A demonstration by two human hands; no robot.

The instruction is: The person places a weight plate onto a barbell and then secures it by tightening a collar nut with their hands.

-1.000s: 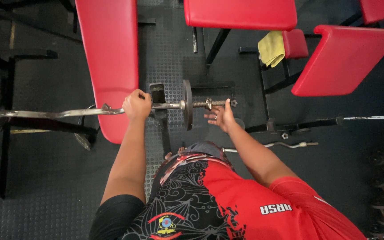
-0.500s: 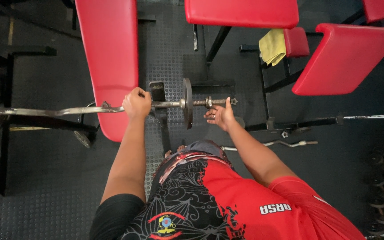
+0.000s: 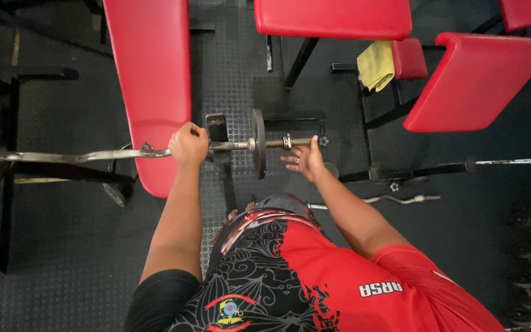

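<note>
Red/black short-sleeve shirt w/ white swirl print, small crest emblem, white lettering; arms bare.

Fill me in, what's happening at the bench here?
A person stands over a curl bar held level above a red bench. The left hand grips the bar just inside the weight plate. The right hand is open at the threaded bar end, fingers by the spin collar, not clearly closed on it. A second curl bar lies on the black rubber floor, and a yellow cloth hangs nearby.
</note>
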